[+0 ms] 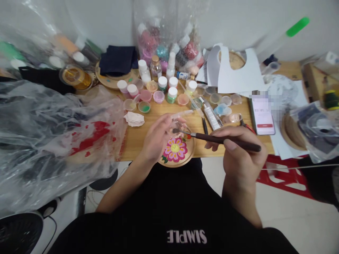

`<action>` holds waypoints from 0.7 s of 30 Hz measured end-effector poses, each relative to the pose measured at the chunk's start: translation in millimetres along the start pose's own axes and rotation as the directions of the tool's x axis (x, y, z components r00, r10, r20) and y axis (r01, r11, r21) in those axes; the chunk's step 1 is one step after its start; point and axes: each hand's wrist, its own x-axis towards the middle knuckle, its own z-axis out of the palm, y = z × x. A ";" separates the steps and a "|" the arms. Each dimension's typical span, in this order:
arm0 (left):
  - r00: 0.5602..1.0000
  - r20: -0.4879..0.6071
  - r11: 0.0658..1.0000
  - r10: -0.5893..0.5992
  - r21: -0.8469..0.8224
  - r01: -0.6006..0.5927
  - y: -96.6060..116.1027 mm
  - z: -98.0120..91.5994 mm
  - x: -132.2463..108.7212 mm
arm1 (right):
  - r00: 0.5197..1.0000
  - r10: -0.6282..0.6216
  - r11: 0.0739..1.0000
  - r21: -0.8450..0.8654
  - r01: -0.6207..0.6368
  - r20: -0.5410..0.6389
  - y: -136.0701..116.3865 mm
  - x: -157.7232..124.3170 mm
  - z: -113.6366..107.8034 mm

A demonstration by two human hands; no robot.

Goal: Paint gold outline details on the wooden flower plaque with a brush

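My left hand (153,140) is closed around a small clear plastic cup (180,125) over the near edge of the table. A slim tool with a dark brown handle (215,138) and a metal shaft is gripped in my right hand (239,150). Its dark tip reaches the cup; whether it touches the inside I cannot tell. Just below sits a round wooden disc (190,158) bearing a pink and magenta flower (174,148) with a yellow centre, partly covered by my left hand. A translucent stick-like piece (182,113) shows above my left fingers.
Lidded paint jars (172,95) and small open cups of colour (144,107) crowd the table's middle. A crumpled tissue (134,119) lies left, a white tube (212,114) and a phone (262,113) right. Plastic sheeting (79,141) covers the left side; white paper (238,79) stands behind.
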 end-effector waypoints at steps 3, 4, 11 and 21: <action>1.000 -0.018 1.000 0.016 0.015 -0.016 0.0 0.8 -1.2 | 0.999 -0.052 0.998 -0.027 0.052 0.016 -1.1 -0.2 2.7; 1.000 -0.022 1.000 0.020 0.016 -0.020 0.1 1.0 -1.6 | 0.998 -0.068 0.997 -0.038 0.068 0.019 -2.0 -0.3 3.6; 0.999 -0.046 0.999 -0.028 0.028 0.029 2.9 1.4 -3.0 | 0.995 -0.092 0.990 -0.107 0.089 -0.029 -11.3 -1.9 5.4; 0.999 -0.004 0.998 0.037 0.041 -0.037 2.2 1.2 -4.5 | 0.995 -0.099 0.986 -0.133 0.100 0.008 -11.5 -3.6 3.3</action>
